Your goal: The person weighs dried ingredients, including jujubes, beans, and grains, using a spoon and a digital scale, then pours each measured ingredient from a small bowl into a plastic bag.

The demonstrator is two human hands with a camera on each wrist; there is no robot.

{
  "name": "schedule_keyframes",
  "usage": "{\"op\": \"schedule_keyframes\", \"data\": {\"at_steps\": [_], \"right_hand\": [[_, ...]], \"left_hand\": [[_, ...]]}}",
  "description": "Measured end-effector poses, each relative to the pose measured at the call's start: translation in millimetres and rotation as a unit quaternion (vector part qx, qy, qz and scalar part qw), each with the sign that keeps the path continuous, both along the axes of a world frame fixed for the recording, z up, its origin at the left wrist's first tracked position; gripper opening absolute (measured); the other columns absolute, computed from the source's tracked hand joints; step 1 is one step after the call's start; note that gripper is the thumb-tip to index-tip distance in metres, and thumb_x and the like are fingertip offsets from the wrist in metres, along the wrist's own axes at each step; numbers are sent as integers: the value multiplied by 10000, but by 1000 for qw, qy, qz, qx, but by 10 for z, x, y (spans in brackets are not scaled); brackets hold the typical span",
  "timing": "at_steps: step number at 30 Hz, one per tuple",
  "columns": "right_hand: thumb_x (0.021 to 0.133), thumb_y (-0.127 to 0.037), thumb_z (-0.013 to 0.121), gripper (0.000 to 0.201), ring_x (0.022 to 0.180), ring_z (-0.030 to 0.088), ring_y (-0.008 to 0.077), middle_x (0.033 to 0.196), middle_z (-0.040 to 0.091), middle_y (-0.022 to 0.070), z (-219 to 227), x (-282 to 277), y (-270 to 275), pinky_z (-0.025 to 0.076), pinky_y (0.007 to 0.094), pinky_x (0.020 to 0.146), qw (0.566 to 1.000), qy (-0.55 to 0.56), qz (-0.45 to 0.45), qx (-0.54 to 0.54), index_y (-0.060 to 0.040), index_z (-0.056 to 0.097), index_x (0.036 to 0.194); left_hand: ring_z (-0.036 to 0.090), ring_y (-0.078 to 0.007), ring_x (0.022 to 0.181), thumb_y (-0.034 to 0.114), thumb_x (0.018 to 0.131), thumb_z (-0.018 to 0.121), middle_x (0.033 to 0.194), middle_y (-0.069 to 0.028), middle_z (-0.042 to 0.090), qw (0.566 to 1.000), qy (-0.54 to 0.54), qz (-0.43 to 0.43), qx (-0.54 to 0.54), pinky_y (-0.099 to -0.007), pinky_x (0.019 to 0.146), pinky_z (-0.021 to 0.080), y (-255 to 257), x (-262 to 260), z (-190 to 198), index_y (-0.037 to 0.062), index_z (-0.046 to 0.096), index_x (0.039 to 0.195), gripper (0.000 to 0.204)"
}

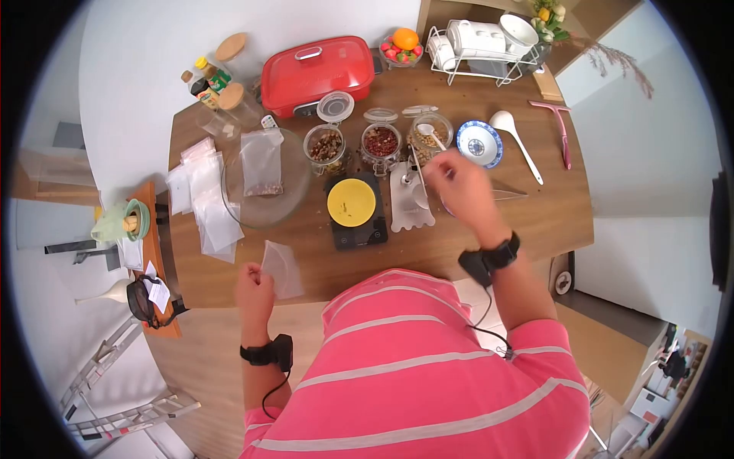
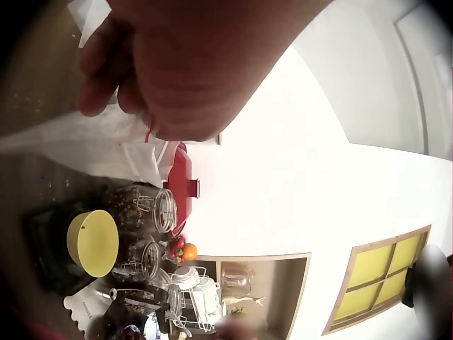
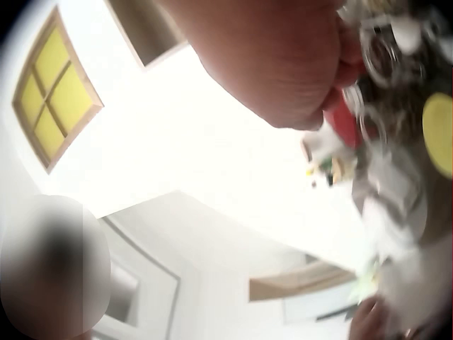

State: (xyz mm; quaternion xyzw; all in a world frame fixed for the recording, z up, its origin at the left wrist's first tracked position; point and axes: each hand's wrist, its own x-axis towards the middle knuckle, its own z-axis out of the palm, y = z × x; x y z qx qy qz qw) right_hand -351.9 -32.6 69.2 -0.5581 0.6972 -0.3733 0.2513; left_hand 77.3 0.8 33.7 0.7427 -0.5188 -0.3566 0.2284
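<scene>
Head view has the left hand (image 1: pixel 255 294) pinching a clear bag (image 1: pixel 283 271) between thumb and fingers at the near edge of the worktop (image 1: pixel 327 264), towards its near left corner. The right hand (image 1: pixel 462 187) is above the right half, fingers curled, beside the scalloped tray (image 1: pixel 411 218) and just short of a jar (image 1: pixel 430 122); I cannot tell whether it grasps a thin utensil. Between the hands, a yellow bowl (image 1: pixel 352 203) sits on a black scale (image 1: pixel 359 239).

The bag looks thin, very light and limp, probably slippery, and likely to fold or cling to itself. It should be best held by the rim of its mouth, one layer per side, since a pinch through both layers would keep it closed. The film probably creases easily but would hardly break.
</scene>
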Motion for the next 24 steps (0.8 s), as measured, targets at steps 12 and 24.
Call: {"op": "schedule_keyframes", "data": {"at_steps": [12, 24], "right_hand": [[871, -283, 674, 332, 817, 707, 382, 827, 714, 221, -814, -548, -374, 558, 437, 757, 984, 89, -153, 20, -8, 685, 1056], [915, -183, 624, 169, 786, 682, 388, 819, 699, 210, -403, -809, -641, 535, 491, 708, 979, 199, -30, -25, -30, 639, 985]], "left_hand": [[678, -186, 631, 245, 946, 634, 797, -97, 662, 990, 103, -56, 73, -313, 588, 518, -83, -325, -916, 16, 512, 1180, 350], [693, -202, 696, 161, 885, 594, 761, -112, 701, 937, 98, -189, 275, -332, 673, 562, 518, -60, -1550, -31, 658, 962, 217]]}}
